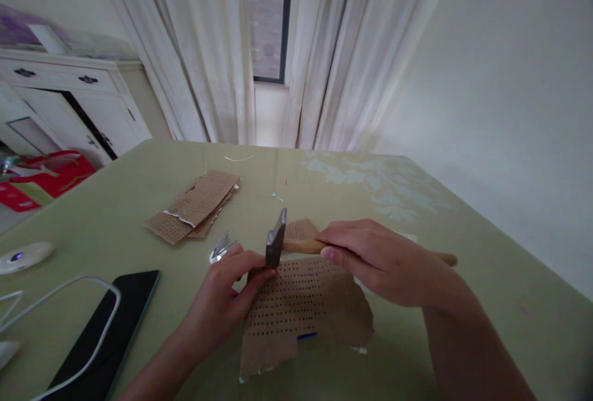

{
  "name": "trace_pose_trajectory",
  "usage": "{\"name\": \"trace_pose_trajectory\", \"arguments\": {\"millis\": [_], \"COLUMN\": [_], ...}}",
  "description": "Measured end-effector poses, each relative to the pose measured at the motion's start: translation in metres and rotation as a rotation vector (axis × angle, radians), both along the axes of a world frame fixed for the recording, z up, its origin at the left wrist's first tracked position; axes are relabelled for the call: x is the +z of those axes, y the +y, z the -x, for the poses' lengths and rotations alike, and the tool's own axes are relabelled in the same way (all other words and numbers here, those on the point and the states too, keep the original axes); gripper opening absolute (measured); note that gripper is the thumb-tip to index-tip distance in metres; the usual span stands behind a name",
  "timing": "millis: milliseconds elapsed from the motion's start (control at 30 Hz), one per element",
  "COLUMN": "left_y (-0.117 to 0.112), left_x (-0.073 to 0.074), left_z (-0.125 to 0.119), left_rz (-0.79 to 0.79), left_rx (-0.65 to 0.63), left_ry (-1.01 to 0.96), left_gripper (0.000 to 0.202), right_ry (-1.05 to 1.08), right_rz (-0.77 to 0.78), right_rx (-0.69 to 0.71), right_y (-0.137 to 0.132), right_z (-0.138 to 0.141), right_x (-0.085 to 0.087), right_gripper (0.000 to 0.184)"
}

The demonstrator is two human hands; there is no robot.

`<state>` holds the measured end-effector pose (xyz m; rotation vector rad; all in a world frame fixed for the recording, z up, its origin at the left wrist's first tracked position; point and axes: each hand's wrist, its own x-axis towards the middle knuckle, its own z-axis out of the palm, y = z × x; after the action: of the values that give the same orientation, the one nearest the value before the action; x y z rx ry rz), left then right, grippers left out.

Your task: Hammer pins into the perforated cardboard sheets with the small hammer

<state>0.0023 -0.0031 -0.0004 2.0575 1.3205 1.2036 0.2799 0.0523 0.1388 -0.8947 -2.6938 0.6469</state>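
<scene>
My right hand (375, 259) is wrapped round the wooden handle of a hammer (303, 246). The hammer's metal head is just above the fingertips of my left hand (229, 283), over the upper left edge of a torn brown cardboard piece (296, 302). Rows of small dark holes cover much of this cardboard. Thumb and forefinger of my left hand are pinched together at that edge; what lies between them is hidden by the fingers and hammer head. Several thin nails (223, 242) lie in a shiny heap just beyond my left hand.
More punched cardboard pieces (208, 197) are stacked at the back left of the table (185, 302). Another punched piece (301, 230) lies behind the hammer. On the left are a black tablet (125, 302), a white cable (104, 333) and a white mouse (28, 257).
</scene>
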Motion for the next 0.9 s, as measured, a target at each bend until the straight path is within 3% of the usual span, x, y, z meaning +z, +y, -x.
{"name": "trace_pose_trajectory", "arguments": {"millis": [467,733,900], "left_y": [0.0008,-0.0007,0.0014], "left_x": [0.0001,0.0002,-0.0022], "left_z": [-0.0008,0.0015,0.0040], "left_rz": [0.005,0.109,0.162], "left_rx": [-0.007,-0.023,-0.019], "left_ry": [-0.052,-0.058,-0.077], "left_gripper": [0.014,0.019,0.010], "right_ry": [-0.014,-0.040,-0.088], "right_rz": [-0.011,0.002,0.042], "right_rx": [0.007,0.024,0.041], "right_y": [-0.0010,0.0001,0.0040], "right_z": [-0.0007,0.0010,0.0009], "right_x": [-0.0024,-0.0027,-0.0040], "right_gripper": [0.029,0.028,0.029]}}
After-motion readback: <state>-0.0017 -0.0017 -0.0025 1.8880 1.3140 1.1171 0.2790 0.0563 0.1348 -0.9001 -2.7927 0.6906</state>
